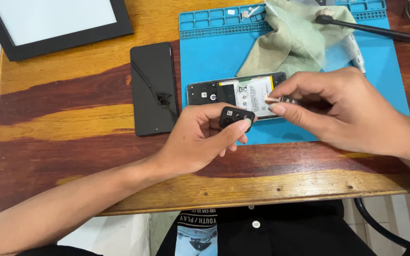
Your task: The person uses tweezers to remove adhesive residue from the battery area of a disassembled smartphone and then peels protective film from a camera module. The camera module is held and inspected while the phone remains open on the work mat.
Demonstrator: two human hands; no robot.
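My left hand point(199, 137) pinches a small black camera-module cover point(236, 116) between thumb and forefinger, just in front of an opened phone point(243, 91). The phone lies on a blue repair mat point(214, 57) with its back off, showing a white battery and dark circuit parts. My right hand point(338, 111) hovers over the phone's right end and holds a tiny pale piece point(273, 99) between its fingertips, close to the battery.
A black phone back panel point(153, 87) lies left of the mat on the wooden table point(72, 142). A green cloth point(295, 38), a black brush point(366, 27) and small parts in the mat's trays sit at the back. A black-framed board point(53, 23) is at top left.
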